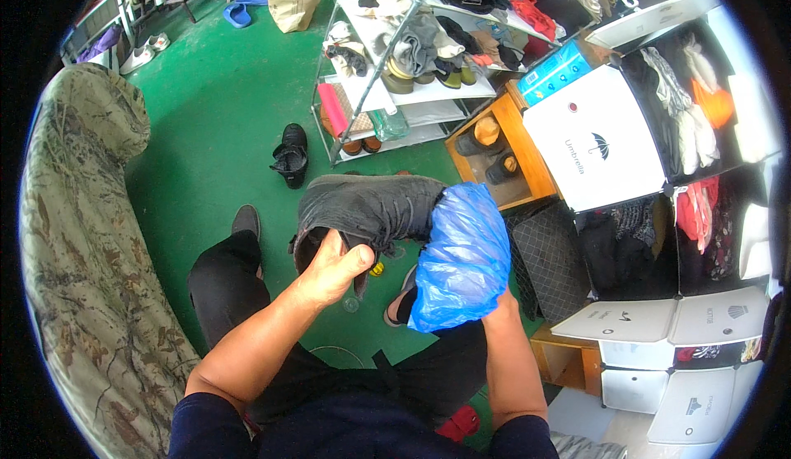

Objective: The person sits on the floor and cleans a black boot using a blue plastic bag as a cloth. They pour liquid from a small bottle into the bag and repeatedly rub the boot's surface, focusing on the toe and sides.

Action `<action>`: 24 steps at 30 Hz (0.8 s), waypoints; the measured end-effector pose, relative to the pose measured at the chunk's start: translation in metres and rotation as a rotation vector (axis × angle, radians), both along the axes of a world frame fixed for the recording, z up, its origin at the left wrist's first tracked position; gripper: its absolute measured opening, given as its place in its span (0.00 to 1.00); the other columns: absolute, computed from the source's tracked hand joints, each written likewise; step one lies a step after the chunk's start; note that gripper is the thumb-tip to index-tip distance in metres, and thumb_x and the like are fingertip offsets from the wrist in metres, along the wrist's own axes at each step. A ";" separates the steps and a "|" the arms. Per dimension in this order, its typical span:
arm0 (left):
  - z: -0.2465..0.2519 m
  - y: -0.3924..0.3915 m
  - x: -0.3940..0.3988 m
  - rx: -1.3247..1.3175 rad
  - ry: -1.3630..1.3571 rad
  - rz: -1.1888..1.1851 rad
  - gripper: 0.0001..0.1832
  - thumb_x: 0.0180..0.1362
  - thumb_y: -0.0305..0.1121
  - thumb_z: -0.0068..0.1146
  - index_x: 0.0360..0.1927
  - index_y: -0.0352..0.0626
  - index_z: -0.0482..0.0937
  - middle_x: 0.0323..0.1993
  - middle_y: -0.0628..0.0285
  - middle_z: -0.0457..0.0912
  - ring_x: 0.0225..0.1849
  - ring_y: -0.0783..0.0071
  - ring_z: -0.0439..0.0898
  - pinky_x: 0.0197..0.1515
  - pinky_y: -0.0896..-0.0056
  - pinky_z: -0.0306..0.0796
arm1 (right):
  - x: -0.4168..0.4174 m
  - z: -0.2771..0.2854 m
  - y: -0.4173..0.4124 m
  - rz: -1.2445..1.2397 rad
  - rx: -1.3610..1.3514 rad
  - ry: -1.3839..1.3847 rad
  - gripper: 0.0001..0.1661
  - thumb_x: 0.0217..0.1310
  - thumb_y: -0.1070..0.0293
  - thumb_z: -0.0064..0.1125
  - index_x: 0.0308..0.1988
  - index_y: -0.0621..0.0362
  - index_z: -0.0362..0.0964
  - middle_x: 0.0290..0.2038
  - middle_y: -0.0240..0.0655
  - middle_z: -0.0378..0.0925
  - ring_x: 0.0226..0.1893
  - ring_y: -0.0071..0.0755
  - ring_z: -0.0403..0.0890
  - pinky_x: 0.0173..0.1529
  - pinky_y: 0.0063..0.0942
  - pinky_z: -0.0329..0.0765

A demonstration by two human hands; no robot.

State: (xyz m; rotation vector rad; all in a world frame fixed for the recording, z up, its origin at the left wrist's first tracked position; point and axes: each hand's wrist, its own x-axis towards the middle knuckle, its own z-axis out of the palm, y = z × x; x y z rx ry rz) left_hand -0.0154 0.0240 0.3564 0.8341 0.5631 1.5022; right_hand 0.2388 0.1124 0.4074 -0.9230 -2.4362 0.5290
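My left hand (334, 270) grips a black lace-up boot (371, 209) by its collar, the fingers inside the opening and the thumb outside. The boot is held above the floor, its toe pointing right. A crinkled blue plastic cover (463, 255) meets the toe end and hides it. Only the wrist of my right hand (505, 304) shows below the plastic; its fingers are hidden behind or inside it, so their grip cannot be made out. Another black boot (290, 156) lies on the green floor beyond.
A camouflage-covered seat (93, 261) curves along the left. Ahead stands a metal-framed rack (426, 97) with clothes and shoes. White cube cabinets (596, 141), some doors open, and a wooden shoe cubby (537, 147) line the right. A paper bag (295, 5) and blue slippers (238, 15) are farther back.
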 end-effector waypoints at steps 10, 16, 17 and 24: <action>0.005 0.000 0.004 -0.008 -0.071 -0.049 0.56 0.62 0.66 0.62 0.77 0.32 0.52 0.73 0.55 0.65 0.75 0.63 0.62 0.77 0.57 0.54 | 0.006 0.024 -0.006 -0.141 -0.101 -0.028 0.32 0.57 0.60 0.69 0.60 0.55 0.77 0.62 0.46 0.77 0.65 0.55 0.74 0.73 0.50 0.66; 0.005 0.002 0.003 -0.040 -0.089 -0.032 0.56 0.64 0.71 0.54 0.77 0.33 0.54 0.73 0.55 0.65 0.74 0.64 0.63 0.76 0.58 0.55 | 0.018 0.018 -0.002 -0.154 -0.043 0.082 0.28 0.56 0.65 0.72 0.57 0.58 0.79 0.60 0.43 0.79 0.63 0.48 0.77 0.71 0.46 0.69; 0.006 0.002 0.003 -0.052 -0.101 -0.033 0.55 0.63 0.72 0.54 0.76 0.33 0.55 0.73 0.55 0.65 0.74 0.64 0.63 0.76 0.59 0.55 | 0.018 0.018 -0.002 -0.149 -0.020 0.122 0.28 0.55 0.67 0.73 0.56 0.60 0.79 0.59 0.42 0.79 0.62 0.46 0.77 0.70 0.44 0.70; 0.015 0.003 0.001 -0.069 -0.155 -0.065 0.53 0.63 0.73 0.52 0.74 0.33 0.61 0.71 0.56 0.69 0.73 0.65 0.65 0.76 0.59 0.56 | -0.002 0.049 0.004 -0.218 -0.263 0.337 0.24 0.60 0.67 0.70 0.54 0.65 0.79 0.45 0.38 0.84 0.42 0.28 0.84 0.51 0.30 0.81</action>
